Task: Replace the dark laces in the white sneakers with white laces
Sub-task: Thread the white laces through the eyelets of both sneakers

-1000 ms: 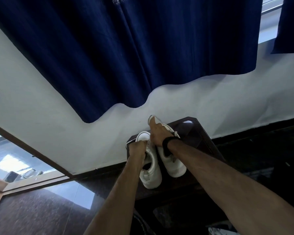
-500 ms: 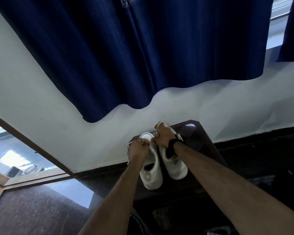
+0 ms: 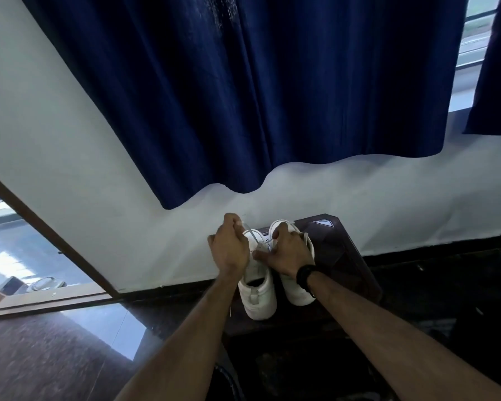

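The left hand (image 3: 229, 250) has swung out to the left of the left sneaker (image 3: 256, 287) and is curled round a white lace (image 3: 251, 235), drawing it taut up and away from the eyelets, where half a second ago both hands were bunched together over the tongue. That suggests a fresh pass of white lace is being pulled through and snugged. Both sneakers stand side by side near the far edge of the dark stool (image 3: 342, 256), heels toward the person. The right hand (image 3: 288, 254), with fingers bent, pinches the lacing where the shoes meet, half covering the right sneaker (image 3: 298, 290). No dark laces are visible.
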The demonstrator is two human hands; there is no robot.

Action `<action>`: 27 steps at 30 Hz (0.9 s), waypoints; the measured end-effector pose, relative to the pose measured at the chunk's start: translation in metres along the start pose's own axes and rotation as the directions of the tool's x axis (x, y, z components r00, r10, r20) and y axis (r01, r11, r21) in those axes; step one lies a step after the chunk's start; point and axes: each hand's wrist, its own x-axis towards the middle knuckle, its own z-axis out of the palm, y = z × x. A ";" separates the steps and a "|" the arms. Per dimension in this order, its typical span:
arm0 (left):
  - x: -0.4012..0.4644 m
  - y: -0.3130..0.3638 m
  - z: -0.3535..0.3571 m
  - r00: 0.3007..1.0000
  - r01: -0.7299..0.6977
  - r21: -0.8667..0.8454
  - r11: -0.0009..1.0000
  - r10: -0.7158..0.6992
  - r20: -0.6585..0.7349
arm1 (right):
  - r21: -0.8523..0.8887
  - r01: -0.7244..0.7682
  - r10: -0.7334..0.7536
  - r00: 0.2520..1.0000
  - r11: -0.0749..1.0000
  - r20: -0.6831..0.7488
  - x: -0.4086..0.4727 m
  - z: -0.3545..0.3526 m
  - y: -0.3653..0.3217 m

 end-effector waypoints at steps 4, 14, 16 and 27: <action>0.021 0.016 -0.020 0.983 -0.047 -0.180 0.983 0.013 -0.185 | -0.039 -0.042 0.044 0.997 0.998 0.066 0.004 0.003 -0.001; -0.012 0.002 -0.030 0.999 0.034 -0.386 0.922 -0.034 0.007 | 0.247 0.147 -0.178 0.978 0.958 0.110 0.021 0.012 -0.040; -0.020 -0.009 -0.027 0.989 0.148 -0.308 0.940 -0.132 0.073 | 0.280 0.121 -0.147 0.986 0.952 0.075 0.015 0.007 -0.041; -0.011 -0.033 -0.015 0.870 0.032 0.116 0.993 -0.085 0.486 | 0.111 0.112 -0.131 0.974 0.987 0.185 -0.015 -0.007 -0.048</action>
